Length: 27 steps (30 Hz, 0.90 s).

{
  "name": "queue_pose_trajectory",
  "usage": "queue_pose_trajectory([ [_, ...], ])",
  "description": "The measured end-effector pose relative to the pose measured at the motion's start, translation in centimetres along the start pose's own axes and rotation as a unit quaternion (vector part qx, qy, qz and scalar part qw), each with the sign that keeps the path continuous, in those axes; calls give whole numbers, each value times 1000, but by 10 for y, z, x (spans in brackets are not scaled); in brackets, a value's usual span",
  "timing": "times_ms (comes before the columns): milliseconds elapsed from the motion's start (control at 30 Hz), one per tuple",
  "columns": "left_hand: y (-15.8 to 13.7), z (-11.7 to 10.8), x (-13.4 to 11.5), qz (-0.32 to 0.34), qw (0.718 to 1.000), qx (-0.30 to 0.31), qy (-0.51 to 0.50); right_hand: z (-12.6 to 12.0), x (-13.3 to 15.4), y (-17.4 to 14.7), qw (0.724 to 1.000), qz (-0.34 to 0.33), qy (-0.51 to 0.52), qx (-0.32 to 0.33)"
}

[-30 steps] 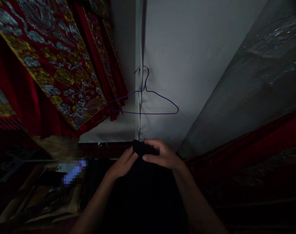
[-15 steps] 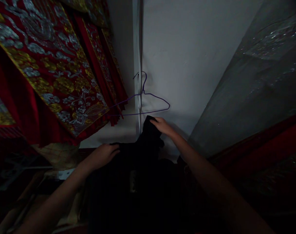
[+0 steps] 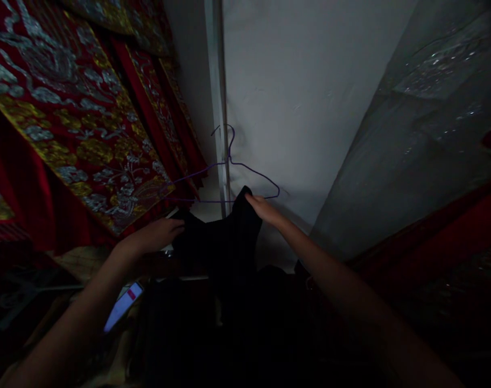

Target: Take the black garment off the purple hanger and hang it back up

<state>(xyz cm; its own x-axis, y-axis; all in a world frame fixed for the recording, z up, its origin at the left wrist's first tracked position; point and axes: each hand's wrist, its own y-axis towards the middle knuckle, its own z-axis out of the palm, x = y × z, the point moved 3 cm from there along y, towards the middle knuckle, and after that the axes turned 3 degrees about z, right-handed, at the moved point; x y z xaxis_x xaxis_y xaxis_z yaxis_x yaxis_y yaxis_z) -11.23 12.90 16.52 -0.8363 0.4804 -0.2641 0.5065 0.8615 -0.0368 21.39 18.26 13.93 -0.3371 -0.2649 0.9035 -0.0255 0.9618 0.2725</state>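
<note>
A black garment (image 3: 229, 242) spreads between my two hands, its lower part lost in the dark. My left hand (image 3: 165, 233) is closed on its left upper corner. On the right upper part, my right hand (image 3: 264, 208) pinches the cloth just below a thin purple wire hanger (image 3: 249, 168). The hanger hooks on a narrow pale upright strip (image 3: 218, 81) at the wall. Its lower bar passes right above the garment; whether cloth touches the bar I cannot tell.
Red embroidered cloth (image 3: 108, 129) with gold and silver patterns hangs at the left. A lit phone (image 3: 123, 306) lies below my left forearm. Clear plastic sheeting (image 3: 423, 129) covers something at the right, with red fabric (image 3: 431, 237) beneath it. Behind is a pale wall (image 3: 294, 81).
My left hand has risen and shifted left, lifting that side of the black garment nearer the hanger. The right hand has barely moved. The phone screen has come into view.
</note>
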Motion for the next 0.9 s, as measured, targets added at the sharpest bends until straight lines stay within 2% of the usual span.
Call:
queue_pose_trajectory([
  [67,-2,-1,9,-1,999,32,3,-10,-6,-5,1000,7,-23,-20],
  [133,-6,-2,17,-1,1000,30,-3,-28,-6,-16,998,-12,-41,-42],
  [233,-10,-11,17,31,999,-38,-12,-56,6,-33,991,-64,-94,-67],
  [333,-7,-33,0,93,988,-124,-7,-71,20,-44,987,-79,-122,-72],
  [433,2,-53,-31,145,973,-182,-10,-67,30,-54,990,-69,-114,-43],
  [567,19,-65,-72,231,949,-208,-52,-45,40,-76,989,-97,-107,-20],
  [667,31,-69,-75,211,931,-288,-75,-37,46,-93,983,-130,-128,-24],
  [767,36,-71,-61,174,929,-317,-82,-57,50,-102,965,-170,-172,-107],
  [833,34,-74,-53,164,937,-301,-70,-83,52,-103,946,-183,-175,-201],
  [900,30,-78,-50,159,942,-291,-48,-111,53,-97,936,-180,-158,-257],
])
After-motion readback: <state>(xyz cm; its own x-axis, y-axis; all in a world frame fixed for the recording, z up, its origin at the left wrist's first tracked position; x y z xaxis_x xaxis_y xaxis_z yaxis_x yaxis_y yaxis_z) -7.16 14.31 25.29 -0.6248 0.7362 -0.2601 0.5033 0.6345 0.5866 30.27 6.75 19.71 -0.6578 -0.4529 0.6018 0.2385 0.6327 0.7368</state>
